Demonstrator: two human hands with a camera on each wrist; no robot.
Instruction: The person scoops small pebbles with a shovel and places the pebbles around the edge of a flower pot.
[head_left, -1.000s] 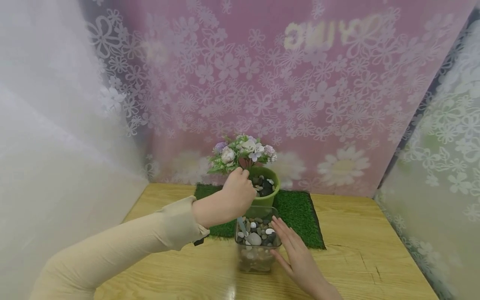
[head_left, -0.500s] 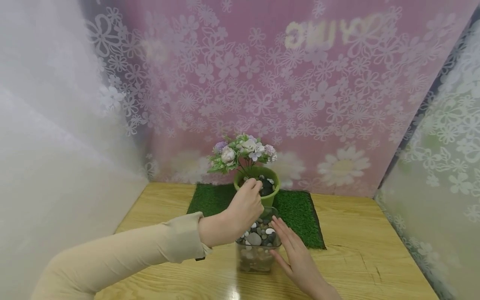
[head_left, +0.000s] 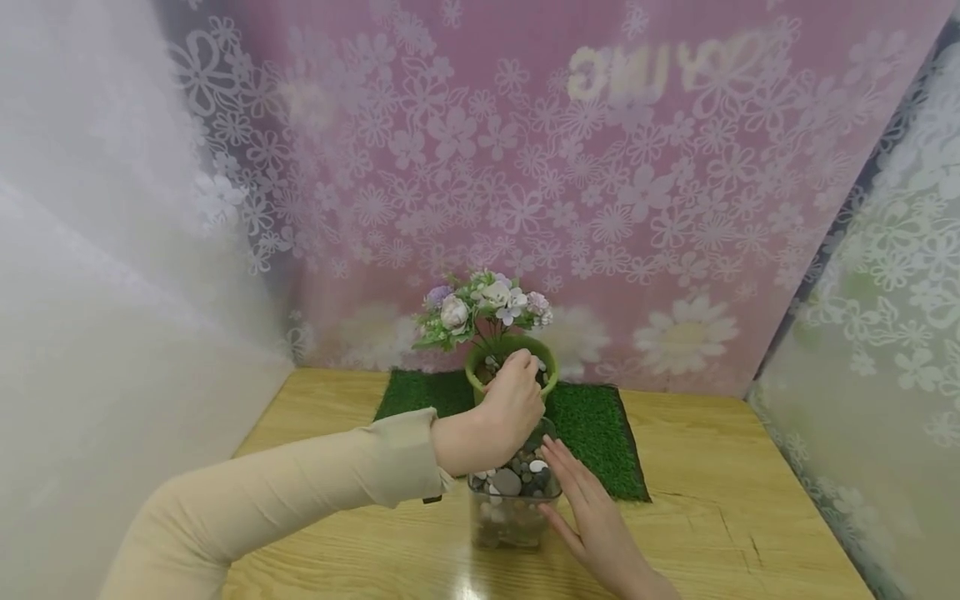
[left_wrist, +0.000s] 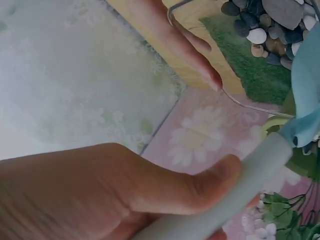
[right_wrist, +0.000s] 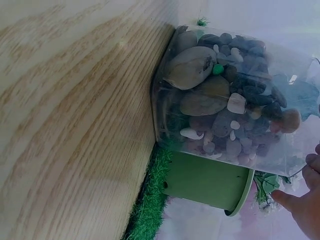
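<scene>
My left hand (head_left: 504, 421) grips the pale handle of a garden trowel (left_wrist: 225, 202), thumb along it in the left wrist view. The trowel's light blue blade (left_wrist: 306, 75) hangs over a clear plastic container (head_left: 506, 529) filled with pebbles (left_wrist: 280, 35). In the right wrist view the blade shows through the container's wall, near the upper stones; the head view hides it behind the hand. My right hand (head_left: 596, 521) lies against the container's right side, fingers fairly straight at the rim. Just behind stands a green flowerpot (right_wrist: 207, 180) holding artificial flowers (head_left: 487, 304) and some stones.
The pot stands on a dark green artificial turf mat (head_left: 600, 442) on a wood-grain table (head_left: 720, 500). A pink floral curtain (head_left: 450, 167) closes the back, with pale sheets (head_left: 112, 250) at both sides.
My left hand has come back from beside the flowers, moving right and down over the container, with the trowel. My right hand has stayed at the container's side.
</scene>
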